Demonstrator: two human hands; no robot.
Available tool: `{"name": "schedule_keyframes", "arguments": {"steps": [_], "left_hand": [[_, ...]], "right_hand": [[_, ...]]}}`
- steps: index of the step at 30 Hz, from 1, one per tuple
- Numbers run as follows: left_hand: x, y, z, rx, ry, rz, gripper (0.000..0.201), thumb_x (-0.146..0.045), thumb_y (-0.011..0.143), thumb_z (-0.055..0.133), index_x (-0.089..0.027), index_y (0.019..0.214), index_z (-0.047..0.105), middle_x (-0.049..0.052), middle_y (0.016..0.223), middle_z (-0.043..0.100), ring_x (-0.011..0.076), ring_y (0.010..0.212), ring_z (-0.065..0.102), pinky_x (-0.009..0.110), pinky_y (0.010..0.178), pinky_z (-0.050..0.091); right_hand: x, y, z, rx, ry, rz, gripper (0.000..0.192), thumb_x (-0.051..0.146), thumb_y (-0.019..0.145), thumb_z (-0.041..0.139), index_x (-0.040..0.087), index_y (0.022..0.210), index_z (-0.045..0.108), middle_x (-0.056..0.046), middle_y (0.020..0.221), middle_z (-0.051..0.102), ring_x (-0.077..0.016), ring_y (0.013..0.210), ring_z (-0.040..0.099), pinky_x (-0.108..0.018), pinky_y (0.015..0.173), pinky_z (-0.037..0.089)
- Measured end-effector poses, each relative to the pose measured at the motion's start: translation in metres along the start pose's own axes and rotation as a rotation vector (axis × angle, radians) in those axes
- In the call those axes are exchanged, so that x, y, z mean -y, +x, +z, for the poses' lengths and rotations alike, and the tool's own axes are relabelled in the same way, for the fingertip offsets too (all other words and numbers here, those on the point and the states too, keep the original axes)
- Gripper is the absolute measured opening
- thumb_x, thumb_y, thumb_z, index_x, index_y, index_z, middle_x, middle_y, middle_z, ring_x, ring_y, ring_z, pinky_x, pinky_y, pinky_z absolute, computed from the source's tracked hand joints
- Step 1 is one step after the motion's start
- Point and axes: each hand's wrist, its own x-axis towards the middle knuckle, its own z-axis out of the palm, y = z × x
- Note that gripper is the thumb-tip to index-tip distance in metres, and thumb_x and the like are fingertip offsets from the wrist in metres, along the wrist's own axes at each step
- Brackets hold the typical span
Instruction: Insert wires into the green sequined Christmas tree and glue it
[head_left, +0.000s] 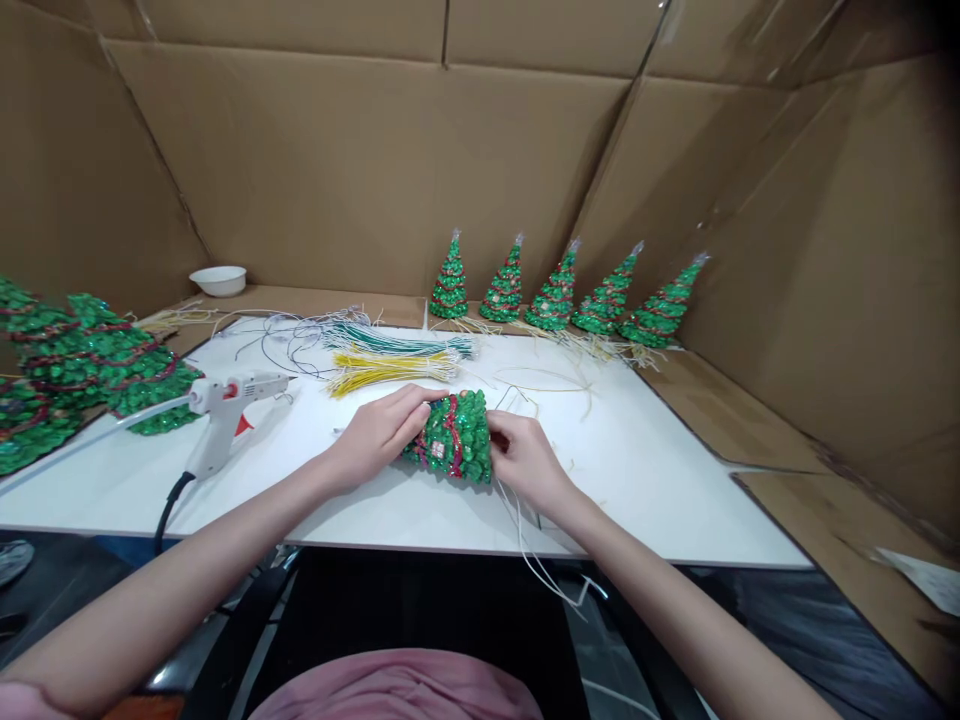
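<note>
Lying on its side near the counter's [660, 470] front middle, a green tree [452, 438] is gripped from both ends in the head view. The left hand [379, 437] is closed over its 9 o'clock side, fingers curled across the top; the right hand [525, 460] is closed on its 3 o'clock end, where the base seems to be, though that end is hidden. Thin pale wires [536, 560] trail from under the right hand toward 6 o'clock, over the counter's edge.

A glue gun [225, 400] is propped at 9 o'clock from the tree, touched by neither hand. Bundles of yellow wires [390, 370] and green wires [397, 343] lie at 12 o'clock. Five finished trees [555, 295] are lined up at 1 o'clock against the cardboard wall [337, 170], wire tails spread beneath them. More trees [90, 360] are heaped at far 9 o'clock, and a white bowl [218, 280] sits at 11 o'clock.

Judged from the row and the heap, part of the batch is done and several remain; the held tree is mid-work.
</note>
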Motion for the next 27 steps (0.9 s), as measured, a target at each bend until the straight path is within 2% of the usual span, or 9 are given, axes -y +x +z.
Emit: {"name": "schedule_keyframes", "arguments": {"steps": [3, 6, 7, 9, 11, 14, 21, 27], "left_hand": [[0.000, 0.000, 0.000, -0.002, 0.010, 0.004, 0.039, -0.036, 0.101, 0.025, -0.026, 0.130, 0.050, 0.003, 0.126, 0.059, 0.0196, 0.115, 0.055, 0.033, 0.097, 0.043], [0.000, 0.000, -0.001, 0.006, 0.016, 0.004, 0.039, -0.036, 0.101, 0.025, -0.027, 0.131, 0.049, 0.003, 0.131, 0.058, 0.0186, 0.116, 0.055, 0.032, 0.097, 0.042], [0.000, 0.000, -0.001, 0.011, 0.015, 0.000, 0.039, -0.036, 0.101, 0.025, -0.027, 0.132, 0.048, 0.003, 0.132, 0.057, 0.0182, 0.117, 0.055, 0.032, 0.098, 0.042], [0.000, -0.001, -0.001, 0.021, 0.015, -0.016, 0.040, -0.036, 0.102, 0.025, -0.028, 0.133, 0.047, 0.002, 0.132, 0.058, 0.0179, 0.119, 0.054, 0.032, 0.098, 0.041], [0.000, -0.001, -0.002, 0.034, 0.022, -0.032, 0.040, -0.036, 0.102, 0.024, -0.028, 0.135, 0.045, 0.001, 0.132, 0.058, 0.0182, 0.118, 0.055, 0.033, 0.097, 0.042], [-0.001, -0.001, -0.002, 0.043, 0.042, -0.041, 0.041, -0.037, 0.102, 0.023, -0.028, 0.135, 0.045, 0.001, 0.132, 0.058, 0.0192, 0.116, 0.056, 0.033, 0.095, 0.042], [0.000, -0.001, 0.000, 0.030, 0.058, -0.065, 0.041, -0.040, 0.101, 0.022, -0.030, 0.132, 0.048, -0.002, 0.130, 0.060, 0.0203, 0.114, 0.058, 0.031, 0.093, 0.043], [0.001, -0.002, 0.000, 0.028, 0.063, -0.076, 0.041, -0.040, 0.101, 0.022, -0.029, 0.129, 0.049, -0.002, 0.129, 0.060, 0.0199, 0.113, 0.058, 0.031, 0.093, 0.042]], "right_hand": [[0.004, -0.002, -0.001, -0.136, -0.141, -0.123, 0.021, 0.006, 0.072, 0.045, 0.020, 0.061, 0.056, -0.005, 0.071, 0.053, -0.0201, 0.068, 0.051, -0.032, 0.062, 0.042], [0.005, -0.004, 0.002, -0.308, -0.213, -0.184, 0.019, 0.007, 0.074, 0.049, 0.019, 0.069, 0.063, -0.013, 0.105, 0.056, -0.0286, 0.100, 0.051, -0.044, 0.082, 0.045], [0.005, -0.004, 0.004, -0.327, -0.210, -0.180, 0.019, 0.007, 0.074, 0.050, 0.019, 0.070, 0.064, -0.014, 0.117, 0.053, -0.0307, 0.109, 0.048, -0.047, 0.088, 0.043], [0.003, -0.004, 0.007, -0.288, -0.138, -0.157, 0.021, 0.005, 0.075, 0.049, 0.018, 0.075, 0.066, -0.014, 0.131, 0.048, -0.0314, 0.121, 0.045, -0.049, 0.096, 0.041], [0.002, -0.003, 0.009, -0.212, -0.030, -0.127, 0.025, 0.005, 0.076, 0.048, 0.018, 0.084, 0.068, -0.014, 0.131, 0.052, -0.0286, 0.121, 0.050, -0.046, 0.099, 0.042], [0.001, -0.002, 0.010, -0.188, 0.070, -0.082, 0.029, 0.005, 0.077, 0.048, 0.018, 0.091, 0.070, -0.013, 0.123, 0.059, -0.0255, 0.116, 0.056, -0.040, 0.096, 0.045], [-0.001, -0.002, 0.014, -0.190, 0.159, -0.034, 0.031, 0.002, 0.074, 0.044, 0.017, 0.083, 0.070, -0.014, 0.122, 0.056, -0.0259, 0.112, 0.057, -0.038, 0.086, 0.051], [-0.004, 0.000, 0.015, -0.212, 0.122, -0.034, 0.037, -0.001, 0.071, 0.042, 0.018, 0.088, 0.069, -0.013, 0.118, 0.057, -0.0251, 0.112, 0.056, -0.037, 0.082, 0.052]]}}
